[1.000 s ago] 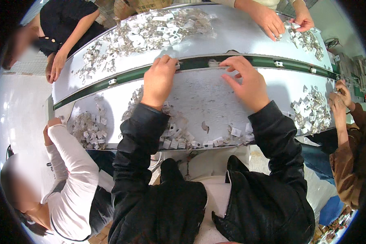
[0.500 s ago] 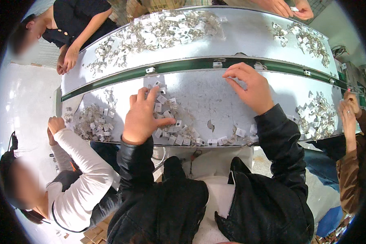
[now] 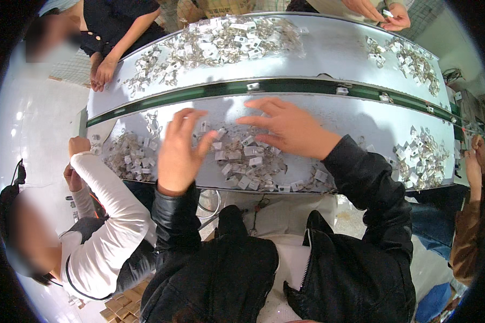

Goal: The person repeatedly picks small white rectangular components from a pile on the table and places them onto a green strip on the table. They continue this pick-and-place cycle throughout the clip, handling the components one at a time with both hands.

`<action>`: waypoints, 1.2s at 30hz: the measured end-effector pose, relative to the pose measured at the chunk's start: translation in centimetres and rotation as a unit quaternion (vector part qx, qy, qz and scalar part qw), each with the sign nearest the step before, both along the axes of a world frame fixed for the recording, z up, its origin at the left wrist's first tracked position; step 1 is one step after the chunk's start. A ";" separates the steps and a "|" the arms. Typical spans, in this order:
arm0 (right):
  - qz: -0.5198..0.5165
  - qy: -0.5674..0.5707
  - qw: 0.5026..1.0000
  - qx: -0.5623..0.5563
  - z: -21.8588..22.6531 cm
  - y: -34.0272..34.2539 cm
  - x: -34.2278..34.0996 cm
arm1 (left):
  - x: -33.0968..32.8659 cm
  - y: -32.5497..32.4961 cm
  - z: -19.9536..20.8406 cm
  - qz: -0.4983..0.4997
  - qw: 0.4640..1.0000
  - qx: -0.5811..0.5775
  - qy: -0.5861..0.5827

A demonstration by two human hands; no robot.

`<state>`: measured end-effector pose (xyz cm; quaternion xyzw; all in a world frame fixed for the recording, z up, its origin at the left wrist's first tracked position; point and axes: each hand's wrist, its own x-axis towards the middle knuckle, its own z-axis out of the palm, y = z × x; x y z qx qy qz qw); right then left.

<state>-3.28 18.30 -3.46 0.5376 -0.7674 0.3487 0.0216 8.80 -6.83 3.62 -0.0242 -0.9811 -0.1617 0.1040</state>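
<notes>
My left hand (image 3: 182,151) hovers at the left side of a loose heap of small white boxy pieces (image 3: 255,161), its fingers apart and its thumb close to one piece. From the right reaches my right hand (image 3: 292,128), fingers spread above the heap's far right side. Neither hand appears to hold a piece. Silvery or clear strands tangle among the white pieces. Part of the heap's far side is hidden behind my right fingers.
A green belt strip (image 3: 202,93) crosses the table, carrying single white pieces (image 3: 253,86). Other heaps lie left (image 3: 130,157), right (image 3: 423,156) and along the far side (image 3: 221,40). A white-sleeved co-worker (image 3: 110,202) sits left; other people's hands work at the far and right edges.
My right hand has come left and nearer, over the heap. The heap is more gathered, its pieces shifted right. White pieces on the green belt have moved right.
</notes>
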 end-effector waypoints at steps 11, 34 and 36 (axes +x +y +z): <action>0.127 -0.247 0.946 0.167 2.6 5.2 0.1 | 4.5 2.1 -8.3 0.084 0.981 0.173 -0.032; -0.093 -0.330 0.937 0.063 0.8 5.3 -2.0 | -10.0 5.9 -3.9 -0.302 0.937 0.096 -0.148; -0.097 -0.347 0.929 0.081 1.0 6.5 -2.3 | -11.0 6.4 -5.0 -0.320 0.930 0.074 -0.164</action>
